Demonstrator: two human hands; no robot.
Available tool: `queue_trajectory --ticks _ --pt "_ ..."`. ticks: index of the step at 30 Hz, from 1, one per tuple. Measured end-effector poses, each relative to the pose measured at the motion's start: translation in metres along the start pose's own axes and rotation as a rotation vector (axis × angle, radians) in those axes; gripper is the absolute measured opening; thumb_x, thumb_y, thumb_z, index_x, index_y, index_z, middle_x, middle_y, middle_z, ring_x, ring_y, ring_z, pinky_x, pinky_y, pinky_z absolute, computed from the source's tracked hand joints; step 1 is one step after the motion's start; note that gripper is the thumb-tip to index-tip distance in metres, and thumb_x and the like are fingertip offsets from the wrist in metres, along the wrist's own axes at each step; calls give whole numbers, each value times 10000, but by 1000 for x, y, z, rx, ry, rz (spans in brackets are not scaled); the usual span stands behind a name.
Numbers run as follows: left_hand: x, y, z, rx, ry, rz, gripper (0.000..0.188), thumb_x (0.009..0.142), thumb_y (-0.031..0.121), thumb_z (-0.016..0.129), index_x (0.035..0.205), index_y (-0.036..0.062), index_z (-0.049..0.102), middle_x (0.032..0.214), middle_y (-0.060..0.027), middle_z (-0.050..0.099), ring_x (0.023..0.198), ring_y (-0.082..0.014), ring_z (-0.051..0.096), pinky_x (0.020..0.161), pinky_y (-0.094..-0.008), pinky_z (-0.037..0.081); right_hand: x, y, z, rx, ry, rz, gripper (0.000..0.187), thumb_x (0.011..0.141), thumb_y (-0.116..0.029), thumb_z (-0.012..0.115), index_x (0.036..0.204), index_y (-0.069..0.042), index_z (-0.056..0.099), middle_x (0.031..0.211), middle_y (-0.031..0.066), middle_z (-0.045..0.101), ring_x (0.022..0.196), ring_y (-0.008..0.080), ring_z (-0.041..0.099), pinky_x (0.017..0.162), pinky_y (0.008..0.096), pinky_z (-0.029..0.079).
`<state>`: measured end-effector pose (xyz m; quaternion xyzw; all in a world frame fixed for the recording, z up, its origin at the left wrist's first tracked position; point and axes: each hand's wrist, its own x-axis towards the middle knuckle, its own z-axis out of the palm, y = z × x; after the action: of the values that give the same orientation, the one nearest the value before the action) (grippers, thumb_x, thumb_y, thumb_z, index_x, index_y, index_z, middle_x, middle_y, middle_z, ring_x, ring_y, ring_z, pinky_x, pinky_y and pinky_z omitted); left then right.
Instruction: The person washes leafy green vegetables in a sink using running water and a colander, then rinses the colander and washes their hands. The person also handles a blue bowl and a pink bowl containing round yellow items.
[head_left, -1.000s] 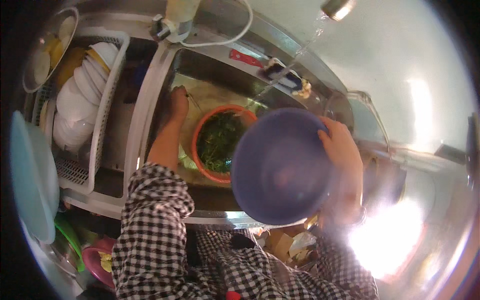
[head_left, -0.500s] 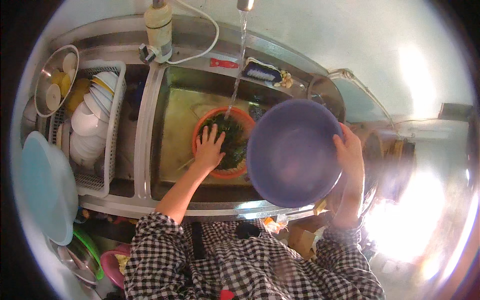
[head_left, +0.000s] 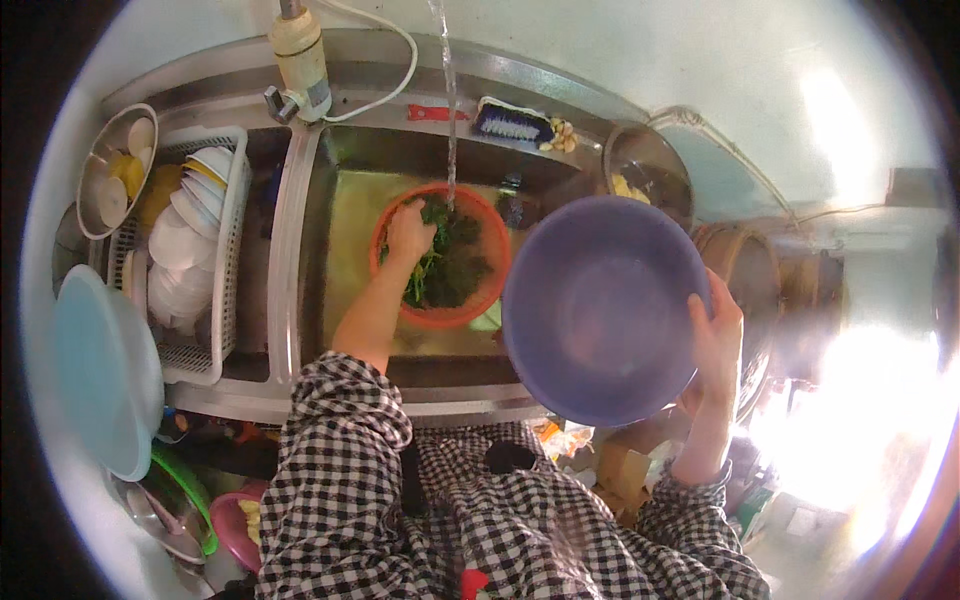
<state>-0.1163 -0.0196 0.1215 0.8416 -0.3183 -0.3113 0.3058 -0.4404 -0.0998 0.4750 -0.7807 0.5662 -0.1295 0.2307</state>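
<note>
My left hand reaches into the orange colander in the steel sink and presses on the wet leafy greens. A thin stream of water falls from the tap into the colander. My right hand grips the rim of a large purple plastic basin, held tilted above the sink's right edge. The basin looks empty inside.
A white dish rack with stacked plates stands left of the sink, a steel bowl of small items beyond it. A light blue lid lies at far left. A scrub brush and a steel pot sit behind the sink.
My left hand moved from the sink's left side into the colander onto the greens. The purple basin shifted right, away from over the colander.
</note>
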Motion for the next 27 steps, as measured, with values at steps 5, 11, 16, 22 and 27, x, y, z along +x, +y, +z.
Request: queue_trajectory --ticks 5,11,16,22,27 --pt "-23 28 -8 -133 -1 7 632 835 200 700 1400 73 447 1414 -248 421 1224 -357 511 1004 -446 434 -12 12 -3 111 -11 71 427 885 7 499 1310 47 512 1231 158 616 1136 212 579 991 321 422" --pt "-81 2 0 -221 226 284 676 801 229 742 1397 131 437 1416 -225 390 1290 -377 419 1050 -433 374 -16 30 -7 150 45 48 424 878 -8 530 1300 33 524 1178 156 641 1077 215 609 945 328 453" --pt "-87 -67 8 -323 241 -300 537 866 187 680 1337 57 456 1227 -182 558 1128 -351 560 951 -463 474 -20 43 -2 198 49 66 415 877 -21 550 1288 33 530 1149 150 653 1043 203 622 923 319 463" --pt "-74 -107 38 -864 -164 -829 436 901 150 596 1295 44 441 1061 -141 590 967 -308 625 701 -496 591 -23 40 2 135 10 93 423 871 -19 573 1291 9 531 1092 140 670 980 168 633 862 299 485" --pt "-90 -89 30 -964 -120 -610 374 912 141 536 1265 56 443 1098 -156 561 940 -285 626 716 -454 596 -30 29 -1 134 -37 121 464 846 -22 520 1306 38 515 1225 155 613 1124 232 577 990 339 422"
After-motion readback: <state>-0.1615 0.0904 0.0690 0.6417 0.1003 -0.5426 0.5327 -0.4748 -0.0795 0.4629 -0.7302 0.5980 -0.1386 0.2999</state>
